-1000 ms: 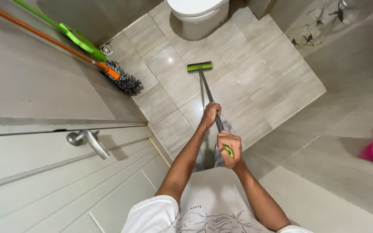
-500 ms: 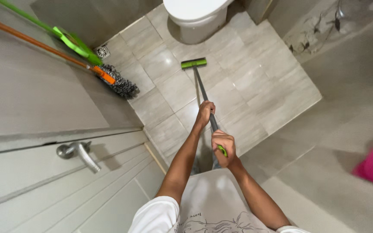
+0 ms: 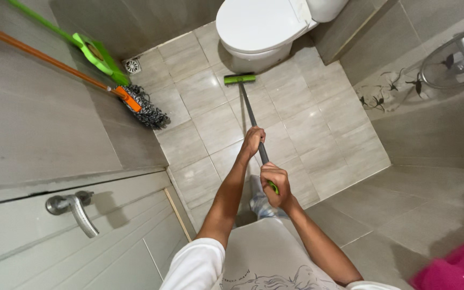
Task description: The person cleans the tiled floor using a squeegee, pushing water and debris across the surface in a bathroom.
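Your left hand (image 3: pixel 253 138) grips mid-shaft and your right hand (image 3: pixel 275 183) closes round the green end of the squeegee (image 3: pixel 249 110), its head on the floor tiles (image 3: pixel 216 126) just before the toilet (image 3: pixel 259 27); likely light, stiff, maybe slick.

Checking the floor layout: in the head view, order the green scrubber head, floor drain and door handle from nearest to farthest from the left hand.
From the left hand:
1. Scrubber head, ahead by the toilet.
2. Floor drain, far left corner.
3. Door handle, lower left.
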